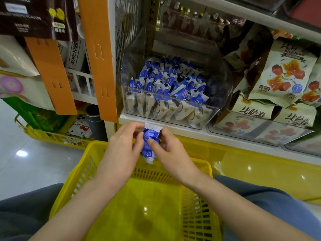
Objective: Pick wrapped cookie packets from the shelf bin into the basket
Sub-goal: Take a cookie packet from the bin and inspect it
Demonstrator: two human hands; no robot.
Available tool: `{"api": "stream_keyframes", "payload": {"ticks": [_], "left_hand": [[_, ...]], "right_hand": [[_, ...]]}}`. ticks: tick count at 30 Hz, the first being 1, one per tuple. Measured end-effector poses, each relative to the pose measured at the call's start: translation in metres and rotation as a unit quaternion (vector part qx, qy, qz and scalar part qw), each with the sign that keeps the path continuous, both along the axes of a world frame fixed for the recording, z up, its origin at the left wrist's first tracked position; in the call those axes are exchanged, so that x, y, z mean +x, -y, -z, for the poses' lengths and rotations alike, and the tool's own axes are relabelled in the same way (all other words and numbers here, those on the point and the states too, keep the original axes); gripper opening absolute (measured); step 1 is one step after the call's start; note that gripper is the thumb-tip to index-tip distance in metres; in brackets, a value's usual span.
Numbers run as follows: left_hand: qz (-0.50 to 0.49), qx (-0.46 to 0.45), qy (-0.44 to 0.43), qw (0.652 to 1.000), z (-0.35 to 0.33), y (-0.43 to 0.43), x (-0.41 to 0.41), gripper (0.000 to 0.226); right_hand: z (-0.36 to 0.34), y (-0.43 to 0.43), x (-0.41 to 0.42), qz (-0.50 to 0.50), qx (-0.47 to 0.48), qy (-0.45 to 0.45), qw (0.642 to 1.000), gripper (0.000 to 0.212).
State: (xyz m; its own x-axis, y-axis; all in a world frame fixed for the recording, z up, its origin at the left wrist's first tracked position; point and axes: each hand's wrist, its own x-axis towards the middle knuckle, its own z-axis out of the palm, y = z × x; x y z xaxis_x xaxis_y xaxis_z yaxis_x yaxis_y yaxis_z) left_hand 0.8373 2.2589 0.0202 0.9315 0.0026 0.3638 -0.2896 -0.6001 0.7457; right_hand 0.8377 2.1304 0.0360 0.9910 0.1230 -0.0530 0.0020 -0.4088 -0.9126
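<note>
Yellow plastic lattice makes up the basket (81, 173), which is seen nearest, below both forearms; no packet is visible on the part of its floor that shows. Just above its far rim, one blue-and-white cookie packet (149, 139) is gripped by both hands: the fingers of the left hand (121, 145) are curled on its upper left edge, and it is pinched on its right side by the thumb and fingers of the right hand (171, 150). The step in hand is judged to be the drop into the basket. It would be done well if the packet were brought back over the middle of the basket rather than its rim, lowered a little, and let go by both hands together without being squeezed, since the cookie inside may be brittle. Beyond the hands, the white front edge of the shelf (175, 130) is seen, and on it the clear shelf bin (205, 117), in which many more packets (166, 80) are heaped.
</note>
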Motion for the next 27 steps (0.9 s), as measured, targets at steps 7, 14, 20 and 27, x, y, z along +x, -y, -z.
{"api": "stream_keyframes", "payload": {"ticks": [7,14,20,27], "left_hand": [[0.029,-0.039,-0.05,0.998,0.001,0.003,-0.001,0.028],[0.04,-0.302,-0.181,0.935,-0.017,0.004,0.005,0.034],[0.127,-0.381,-0.29,0.868,-0.026,0.008,-0.003,0.033],[0.142,-0.339,-0.236,0.9,-0.03,0.01,0.003,0.016]], "right_hand": [[-0.002,0.006,0.004,0.003,0.037,0.0,0.999,0.031],[-0.016,0.016,0.009,-0.059,0.082,-0.056,0.993,0.043],[-0.028,0.028,0.016,0.017,0.088,-0.033,0.995,0.007],[-0.049,0.039,0.022,0.023,0.061,0.055,0.996,0.013]]}}
